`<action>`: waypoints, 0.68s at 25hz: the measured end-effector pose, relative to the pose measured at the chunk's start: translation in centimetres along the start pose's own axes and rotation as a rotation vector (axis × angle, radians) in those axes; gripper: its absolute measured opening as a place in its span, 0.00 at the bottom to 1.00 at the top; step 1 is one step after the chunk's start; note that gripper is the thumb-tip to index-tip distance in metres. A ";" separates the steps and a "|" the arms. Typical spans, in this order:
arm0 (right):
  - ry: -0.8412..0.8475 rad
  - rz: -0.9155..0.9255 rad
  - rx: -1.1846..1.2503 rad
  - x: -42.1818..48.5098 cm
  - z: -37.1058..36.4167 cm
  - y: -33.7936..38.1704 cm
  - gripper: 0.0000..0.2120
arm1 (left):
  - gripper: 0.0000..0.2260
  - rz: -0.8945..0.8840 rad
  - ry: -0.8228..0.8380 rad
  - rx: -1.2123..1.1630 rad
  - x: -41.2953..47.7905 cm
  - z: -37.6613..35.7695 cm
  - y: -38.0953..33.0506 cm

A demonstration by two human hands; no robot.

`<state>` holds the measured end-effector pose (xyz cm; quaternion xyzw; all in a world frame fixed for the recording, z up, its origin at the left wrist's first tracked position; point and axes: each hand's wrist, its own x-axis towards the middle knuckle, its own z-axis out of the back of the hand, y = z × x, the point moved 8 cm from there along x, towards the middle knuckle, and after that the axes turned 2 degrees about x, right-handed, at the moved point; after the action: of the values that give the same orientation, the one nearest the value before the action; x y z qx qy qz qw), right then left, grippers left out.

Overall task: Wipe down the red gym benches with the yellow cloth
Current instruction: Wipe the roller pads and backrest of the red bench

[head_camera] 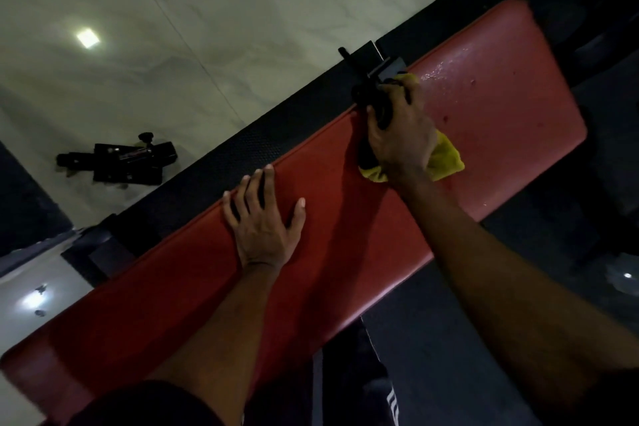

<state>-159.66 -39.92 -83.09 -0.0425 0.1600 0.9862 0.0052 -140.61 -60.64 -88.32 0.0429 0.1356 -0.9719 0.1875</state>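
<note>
A long red padded gym bench (345, 239) runs diagonally from lower left to upper right. My left hand (264, 221) lies flat on its middle, fingers spread, fingertips at the far edge. My right hand (401, 135) grips a dark spray bottle (375, 104) together with the yellow cloth (446, 157), which bunches out under the palm onto the pad. Wet droplets (449, 71) shine on the bench's far right section beyond that hand.
A black rubber strip (262, 135) borders the bench's far side, with pale marble-look floor (173, 28) beyond. A black metal attachment (121, 161) lies on that floor at left. A black bracket (371, 59) stands by the bench's far edge. Dark flooring lies at right.
</note>
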 end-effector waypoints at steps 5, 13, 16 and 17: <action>0.142 0.173 -0.006 -2.6 -2.2 3.6 0.20 | 0.33 -0.006 -0.023 0.008 -0.1 0.1 -0.1; -0.026 -0.380 0.186 -11.2 1.6 -9.2 0.29 | 0.32 0.012 0.013 0.000 0.0 0.5 -0.3; -0.039 -0.329 0.122 -10.1 0.6 -6.8 0.28 | 0.32 -0.006 0.077 -0.108 0.4 0.7 -1.1; -0.018 -0.301 0.096 -9.3 0.1 -5.9 0.28 | 0.31 -0.068 0.095 -0.134 0.8 0.8 -2.0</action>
<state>-150.31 -34.30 -84.07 -0.0567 0.1987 0.9658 0.1566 -142.13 -59.39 -87.20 0.0719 0.2105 -0.9633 0.1504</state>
